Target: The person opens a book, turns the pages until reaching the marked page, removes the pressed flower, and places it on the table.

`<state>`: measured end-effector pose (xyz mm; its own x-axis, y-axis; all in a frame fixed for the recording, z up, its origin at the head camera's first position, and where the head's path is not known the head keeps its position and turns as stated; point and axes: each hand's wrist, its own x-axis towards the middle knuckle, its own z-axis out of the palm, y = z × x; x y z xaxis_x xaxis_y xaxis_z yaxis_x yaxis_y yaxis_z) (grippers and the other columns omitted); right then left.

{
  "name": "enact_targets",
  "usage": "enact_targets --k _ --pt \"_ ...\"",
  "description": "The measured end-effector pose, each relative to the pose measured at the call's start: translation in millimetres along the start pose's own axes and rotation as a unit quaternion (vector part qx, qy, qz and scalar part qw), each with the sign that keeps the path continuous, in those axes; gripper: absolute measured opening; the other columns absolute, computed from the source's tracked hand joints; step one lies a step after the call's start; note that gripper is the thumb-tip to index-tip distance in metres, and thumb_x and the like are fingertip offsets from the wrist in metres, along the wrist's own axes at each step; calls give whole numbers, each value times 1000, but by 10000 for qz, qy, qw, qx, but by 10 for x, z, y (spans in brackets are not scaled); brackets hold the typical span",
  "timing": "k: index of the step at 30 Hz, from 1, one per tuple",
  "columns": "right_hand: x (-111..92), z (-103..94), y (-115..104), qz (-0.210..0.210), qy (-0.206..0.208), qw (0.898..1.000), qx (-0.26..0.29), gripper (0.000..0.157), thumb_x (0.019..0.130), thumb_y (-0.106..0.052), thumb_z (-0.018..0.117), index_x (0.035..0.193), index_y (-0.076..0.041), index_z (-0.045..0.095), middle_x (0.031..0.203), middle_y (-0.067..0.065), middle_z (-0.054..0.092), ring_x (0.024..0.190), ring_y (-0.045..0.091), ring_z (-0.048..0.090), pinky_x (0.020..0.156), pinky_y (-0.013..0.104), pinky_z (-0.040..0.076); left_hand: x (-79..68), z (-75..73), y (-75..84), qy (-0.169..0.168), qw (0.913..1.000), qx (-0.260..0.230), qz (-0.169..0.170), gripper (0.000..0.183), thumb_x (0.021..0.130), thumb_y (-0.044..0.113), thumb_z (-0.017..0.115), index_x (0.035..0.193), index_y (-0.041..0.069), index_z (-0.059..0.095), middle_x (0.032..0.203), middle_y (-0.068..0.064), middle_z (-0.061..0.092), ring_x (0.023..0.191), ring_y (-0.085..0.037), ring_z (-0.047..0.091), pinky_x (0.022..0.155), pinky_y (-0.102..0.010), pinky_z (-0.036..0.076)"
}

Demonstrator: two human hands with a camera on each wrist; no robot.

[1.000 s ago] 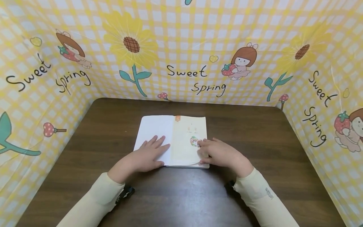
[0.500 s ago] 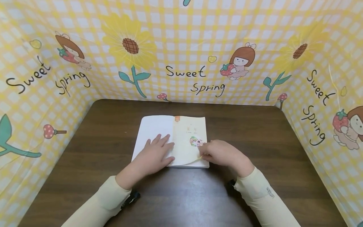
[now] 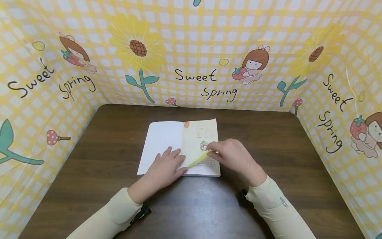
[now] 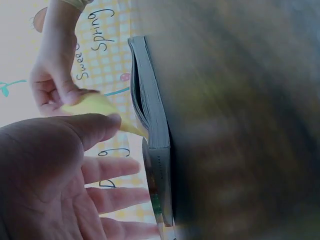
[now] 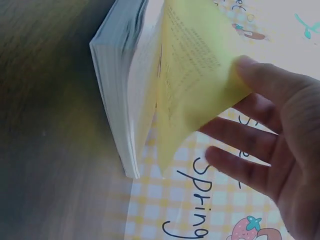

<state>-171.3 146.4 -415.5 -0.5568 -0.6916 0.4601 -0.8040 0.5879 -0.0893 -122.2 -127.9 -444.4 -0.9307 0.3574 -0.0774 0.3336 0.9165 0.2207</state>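
Observation:
An open book (image 3: 162, 136) lies on the table, a blank white page on its left and a printed page with a small round picture on its right. My right hand (image 3: 234, 156) pinches the lower outer corner of a yellow-backed page (image 5: 195, 65) between thumb and fingers, lifting it so printed text shows on the sheet beneath. In the left wrist view the raised page (image 4: 95, 106) curls up from the book's spine. My left hand (image 3: 164, 167) rests with spread, straight fingers on the left page, its thumb near the lower end of the fold.
The dark wooden table (image 3: 268, 139) extends around the book on all sides. A yellow checked cloth (image 3: 191, 49) with flowers and "Sweet Spring" lettering walls in its back, left and right. Black wrist straps (image 3: 141, 212) sit at the cuffs of both pale sleeves.
My right hand has taken hold of the right page's corner and raised it, uncovering text below. My left hand has slid right, toward the fold.

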Motion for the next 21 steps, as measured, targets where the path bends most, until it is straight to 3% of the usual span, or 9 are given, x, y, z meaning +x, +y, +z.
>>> enact_targets --k 4,7,10,13,16,18,21 --pt "19 -56 20 330 591 9977 -62 23 90 -26 80 110 -16 74 93 -5 77 71 11 65 72 34 56 4 -10 -5 573 9983 1 43 87 93 45 72 163 17 28 164 -14 36 145 -41 42 105 -68 42" --pt "21 -89 43 598 807 9949 -48 27 92 -26 78 116 -14 73 101 -1 77 79 14 69 77 37 58 10 -19 -28 1179 9923 328 210 115 85 43 82 167 19 6 171 -18 13 150 -43 31 106 -69 40" --pt "18 -90 74 838 748 9937 -30 29 94 -27 75 120 -14 72 107 0 76 88 16 72 78 38 59 13 -34 -69 1686 9799 936 515 126 77 44 89 167 21 4 172 -19 -7 156 -46 10 112 -74 27" --pt "9 -78 102 1037 589 9929 -31 29 95 -25 73 122 -14 71 112 1 76 95 17 73 79 39 59 3 -61 -112 2032 9632 1492 936 122 75 42 91 166 23 13 171 -18 -12 157 -45 -3 114 -78 11" --pt "2 -73 109 1215 376 9919 12 30 95 -26 73 123 -15 70 115 1 74 98 18 72 80 39 59 -5 -92 -151 2123 9513 1791 1338 115 76 37 90 166 27 18 172 -16 -11 157 -43 -7 115 -77 1" --pt "1 -74 103 1333 178 9909 76 31 95 -27 73 123 -16 70 118 1 73 100 18 71 81 40 59 -7 -110 -176 2043 9487 1860 1538 112 78 35 88 165 28 19 173 -14 -8 158 -42 -6 116 -76 0" --pt "-5 -63 95 1501 -228 9883 135 31 95 -29 74 123 -16 70 120 1 72 102 19 71 81 40 58 15 -115 -212 1620 9583 1652 1676 112 80 35 86 166 28 15 173 -13 -10 158 -41 -6 116 -76 2"
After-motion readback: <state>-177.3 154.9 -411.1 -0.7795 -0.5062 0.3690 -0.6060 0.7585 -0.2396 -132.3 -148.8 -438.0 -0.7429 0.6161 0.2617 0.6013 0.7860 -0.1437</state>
